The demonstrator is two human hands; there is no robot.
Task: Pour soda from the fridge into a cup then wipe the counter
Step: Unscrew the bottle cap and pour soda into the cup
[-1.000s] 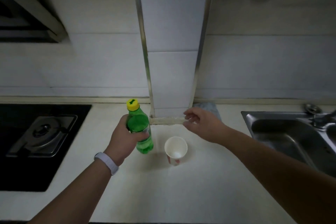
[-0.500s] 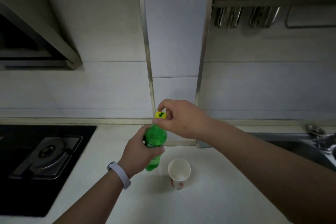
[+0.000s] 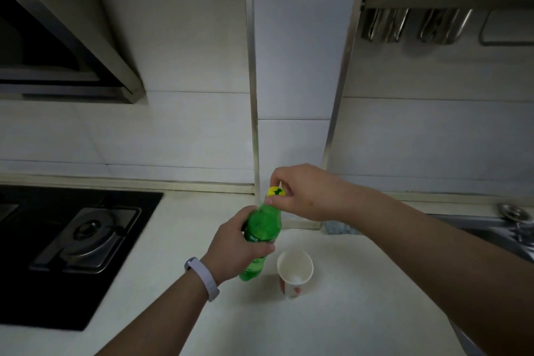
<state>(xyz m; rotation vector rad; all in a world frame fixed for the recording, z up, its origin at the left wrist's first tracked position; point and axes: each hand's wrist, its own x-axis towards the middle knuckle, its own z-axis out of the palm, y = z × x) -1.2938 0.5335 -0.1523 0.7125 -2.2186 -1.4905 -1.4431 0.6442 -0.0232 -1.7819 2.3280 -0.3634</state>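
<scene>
A green soda bottle (image 3: 262, 225) with a yellow cap (image 3: 275, 191) is held above the pale counter (image 3: 346, 312), tilted slightly right. My left hand (image 3: 235, 246) is wrapped around the bottle's middle. My right hand (image 3: 306, 191) pinches the cap from above with its fingertips. A white paper cup (image 3: 294, 270) with a red pattern stands upright and empty on the counter, just right of the bottle's base. A blue-grey cloth (image 3: 338, 228) lies at the foot of the wall column, mostly hidden behind my right forearm.
A black gas hob (image 3: 72, 243) fills the counter's left side under a range hood (image 3: 57, 46). A steel sink (image 3: 491, 231) with a tap sits at the right. Metal utensils hang on a rack (image 3: 419, 9) at upper right. A tiled column (image 3: 297, 81) juts out behind the bottle.
My right hand came from the cloth by the column over to the bottle cap and now grips it. My left hand raised the bottle slightly. The camera tilted upward.
</scene>
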